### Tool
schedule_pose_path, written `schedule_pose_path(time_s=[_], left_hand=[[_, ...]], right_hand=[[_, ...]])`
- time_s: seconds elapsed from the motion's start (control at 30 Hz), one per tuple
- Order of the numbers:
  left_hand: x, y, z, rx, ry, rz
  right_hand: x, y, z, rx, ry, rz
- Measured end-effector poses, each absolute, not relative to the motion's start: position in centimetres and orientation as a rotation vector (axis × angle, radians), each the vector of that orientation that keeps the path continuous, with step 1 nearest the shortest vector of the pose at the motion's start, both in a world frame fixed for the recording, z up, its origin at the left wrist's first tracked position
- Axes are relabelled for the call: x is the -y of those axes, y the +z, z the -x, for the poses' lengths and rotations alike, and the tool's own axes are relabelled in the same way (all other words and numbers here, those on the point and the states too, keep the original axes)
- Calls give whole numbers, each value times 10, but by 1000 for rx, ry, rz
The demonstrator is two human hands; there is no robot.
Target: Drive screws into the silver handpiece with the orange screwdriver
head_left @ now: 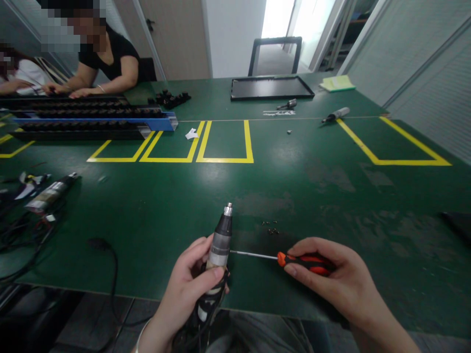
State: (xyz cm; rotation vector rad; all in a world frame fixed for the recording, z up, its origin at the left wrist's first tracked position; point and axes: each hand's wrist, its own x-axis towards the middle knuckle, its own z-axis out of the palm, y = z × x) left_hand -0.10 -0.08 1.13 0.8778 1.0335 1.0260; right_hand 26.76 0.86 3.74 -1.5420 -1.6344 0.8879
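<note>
My left hand [196,274] is wrapped round an electric screwdriver [221,240] with a black and silver body, its metal nose tilted up and away from me. In my right hand [331,272] is a red and black handled screwdriver [305,262]. Its thin shaft points left, and the tip meets or nearly meets the side of the electric screwdriver's body; exact contact is too small to tell. Several tiny screws [273,231] lie on the green table just beyond the shaft. A dark cable bunches below my left hand.
Another electric screwdriver [51,193] and tangled cables lie at left. Long black and blue rails [110,120] stand at the back left, where two people sit. Farther back are a black frame [272,89], a grey tool [336,115] and yellow paper [337,83]. Yellow tape marks the green table [165,196].
</note>
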Motion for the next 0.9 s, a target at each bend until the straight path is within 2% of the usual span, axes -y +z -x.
schedule_pose_path(time_s=[0.23,0.5,0.67,0.8,0.9], left_hand=[[1,9,1,-1036,1032,-887],[2,8,2,-1052,1024,-870],[1,7,1,-1031,1022,-886],[1,7,2,-1025,1020,-900],[1,6,2,-1031,1037,-895]], right_hand=[[-12,37,-268,1813,1014,1474],[-10,37,-267,1848,785,1477],[-8,39,-269,1805,868,1460],[-10,37,-270,1770,1062,1407],[-11,36,-268,1788,1051,1488]])
